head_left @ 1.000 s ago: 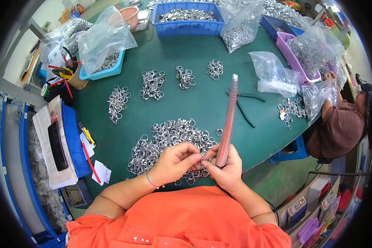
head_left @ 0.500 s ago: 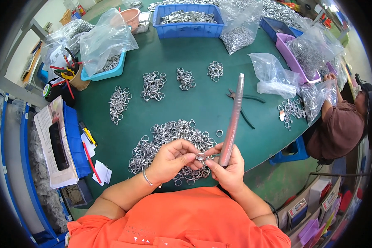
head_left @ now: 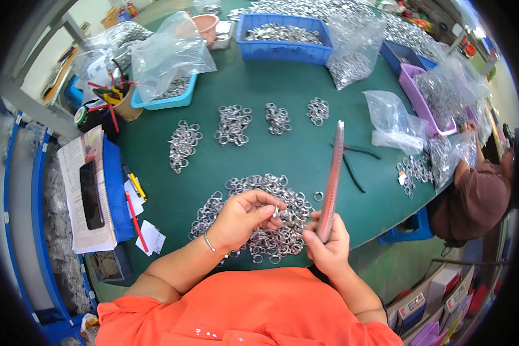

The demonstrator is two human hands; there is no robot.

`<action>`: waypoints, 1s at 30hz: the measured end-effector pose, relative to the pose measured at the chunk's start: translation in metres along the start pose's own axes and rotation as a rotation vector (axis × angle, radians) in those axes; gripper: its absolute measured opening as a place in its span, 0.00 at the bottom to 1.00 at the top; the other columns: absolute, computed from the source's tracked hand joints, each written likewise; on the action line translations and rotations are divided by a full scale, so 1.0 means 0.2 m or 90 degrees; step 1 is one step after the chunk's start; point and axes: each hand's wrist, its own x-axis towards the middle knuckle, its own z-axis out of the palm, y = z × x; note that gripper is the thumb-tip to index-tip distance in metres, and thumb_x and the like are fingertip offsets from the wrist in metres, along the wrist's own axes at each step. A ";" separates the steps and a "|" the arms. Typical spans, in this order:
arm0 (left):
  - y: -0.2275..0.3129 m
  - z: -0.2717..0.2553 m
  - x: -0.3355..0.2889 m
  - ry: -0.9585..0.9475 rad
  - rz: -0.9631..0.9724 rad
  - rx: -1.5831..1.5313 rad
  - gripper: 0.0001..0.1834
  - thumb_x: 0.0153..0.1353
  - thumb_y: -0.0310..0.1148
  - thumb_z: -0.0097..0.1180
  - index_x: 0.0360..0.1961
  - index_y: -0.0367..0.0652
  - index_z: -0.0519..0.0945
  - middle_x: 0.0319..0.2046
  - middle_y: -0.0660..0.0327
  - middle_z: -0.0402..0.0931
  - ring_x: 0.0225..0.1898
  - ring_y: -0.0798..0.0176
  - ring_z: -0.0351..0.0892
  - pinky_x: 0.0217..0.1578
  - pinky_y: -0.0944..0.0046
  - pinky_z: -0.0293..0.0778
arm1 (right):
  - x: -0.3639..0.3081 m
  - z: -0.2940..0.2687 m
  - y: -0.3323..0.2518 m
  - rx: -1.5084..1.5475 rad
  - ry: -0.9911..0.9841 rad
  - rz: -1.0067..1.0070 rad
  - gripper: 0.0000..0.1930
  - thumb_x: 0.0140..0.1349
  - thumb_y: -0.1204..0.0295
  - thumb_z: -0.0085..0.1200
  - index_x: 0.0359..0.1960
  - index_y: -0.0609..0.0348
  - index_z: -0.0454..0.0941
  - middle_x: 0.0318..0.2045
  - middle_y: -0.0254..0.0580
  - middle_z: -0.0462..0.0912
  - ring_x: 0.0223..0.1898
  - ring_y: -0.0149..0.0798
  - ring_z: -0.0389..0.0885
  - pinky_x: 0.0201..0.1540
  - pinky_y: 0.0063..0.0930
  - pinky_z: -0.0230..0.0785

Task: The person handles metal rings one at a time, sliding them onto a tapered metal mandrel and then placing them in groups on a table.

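Note:
My left hand (head_left: 239, 220) pinches a silver ring (head_left: 277, 213) between thumb and fingers, above a large pile of rings (head_left: 282, 239). To its right, my right hand (head_left: 330, 245) grips the lower end of a ring mandrel (head_left: 332, 190), a long tapered rod that stands nearly upright, its narrow tip away from me. No ring shows on the rod. One loose ring (head_left: 318, 196) lies beside the pile, left of the mandrel. Behind the mandrel lie pliers (head_left: 354, 167) with dark green handles.
Several small ring heaps (head_left: 233, 125) line the green table (head_left: 155, 196). Behind them stand a blue bin (head_left: 285, 52), a turquoise bin (head_left: 164, 102) and plastic bags (head_left: 392, 121). A phone (head_left: 91, 193) rests on newspaper at left. Another person (head_left: 473, 196) works at the right edge.
My hands have moved apart; the ring in my left hand is now away from my right fingers. The whole scene has shifted slightly right and down in view.

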 end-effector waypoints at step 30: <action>0.05 -0.11 -0.04 -0.065 0.110 0.158 0.16 0.35 0.16 0.66 0.30 0.32 0.80 0.32 0.55 0.74 0.32 0.65 0.75 0.33 0.69 0.74 | -0.06 -0.03 -0.13 -0.711 -0.166 -0.248 0.23 0.50 0.69 0.60 0.49 0.61 0.69 0.23 0.41 0.72 0.18 0.42 0.75 0.18 0.30 0.68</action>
